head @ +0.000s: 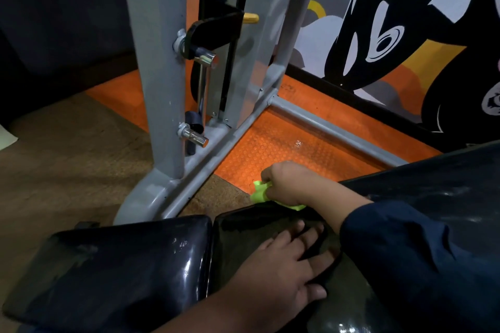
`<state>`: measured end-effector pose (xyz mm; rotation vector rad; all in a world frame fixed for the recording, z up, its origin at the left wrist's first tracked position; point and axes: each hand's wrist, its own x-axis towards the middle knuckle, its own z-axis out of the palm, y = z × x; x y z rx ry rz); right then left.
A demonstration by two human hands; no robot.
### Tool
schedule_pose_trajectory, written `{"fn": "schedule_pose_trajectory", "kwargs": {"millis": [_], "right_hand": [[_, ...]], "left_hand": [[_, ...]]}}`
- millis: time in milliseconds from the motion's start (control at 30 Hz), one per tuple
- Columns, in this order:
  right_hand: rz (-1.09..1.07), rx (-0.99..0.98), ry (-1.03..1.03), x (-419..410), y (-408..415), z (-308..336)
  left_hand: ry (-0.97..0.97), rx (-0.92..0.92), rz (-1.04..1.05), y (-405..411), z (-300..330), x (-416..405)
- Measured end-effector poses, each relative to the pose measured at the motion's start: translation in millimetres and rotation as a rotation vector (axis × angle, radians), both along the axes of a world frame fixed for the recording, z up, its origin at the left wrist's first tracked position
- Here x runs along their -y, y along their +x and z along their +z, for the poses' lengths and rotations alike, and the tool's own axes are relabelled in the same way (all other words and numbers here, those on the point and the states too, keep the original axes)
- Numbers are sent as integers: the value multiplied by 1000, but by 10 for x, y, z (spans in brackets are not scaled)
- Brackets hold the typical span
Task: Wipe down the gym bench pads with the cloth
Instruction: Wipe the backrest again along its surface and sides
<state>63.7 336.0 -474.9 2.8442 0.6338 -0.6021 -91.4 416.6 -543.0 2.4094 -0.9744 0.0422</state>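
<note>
Two glossy black bench pads fill the lower view: a smaller seat pad (121, 265) on the left and a long back pad (433, 184) running up to the right. My right hand (286, 184), in a dark blue sleeve, grips a bright green cloth (259, 193) bunched against the far edge of the back pad near its lower end. On the same pad, closer to me, my left hand (286, 265) lies flat with its fingers spread and holds nothing.
A grey steel rack frame (162, 89) with chrome pegs stands just beyond the bench, its base rail (205, 170) running along the floor. Orange studded matting (284, 149) and brown carpet (67, 157) cover the floor. A painted mural wall (405, 35) is at the right.
</note>
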Motion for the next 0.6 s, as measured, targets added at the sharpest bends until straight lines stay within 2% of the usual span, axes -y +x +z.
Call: {"fn": "schedule_pose_trajectory", "kwargs": {"millis": [33, 167, 267, 367, 600], "right_hand": [[-17, -5, 11, 3, 27, -1], [-18, 8, -2, -95, 33, -96], [-24, -16, 20, -124, 25, -148], [-38, -19, -23, -200, 77, -186], [-68, -86, -28, -308, 113, -294]], "left_hand": [[5, 21, 23, 1, -1, -9], [-13, -88, 22, 1, -22, -37], [-4, -58, 27, -2, -37, -77], [27, -171, -12, 9, -2, -131], [35, -157, -3, -6, -109, -228]]}}
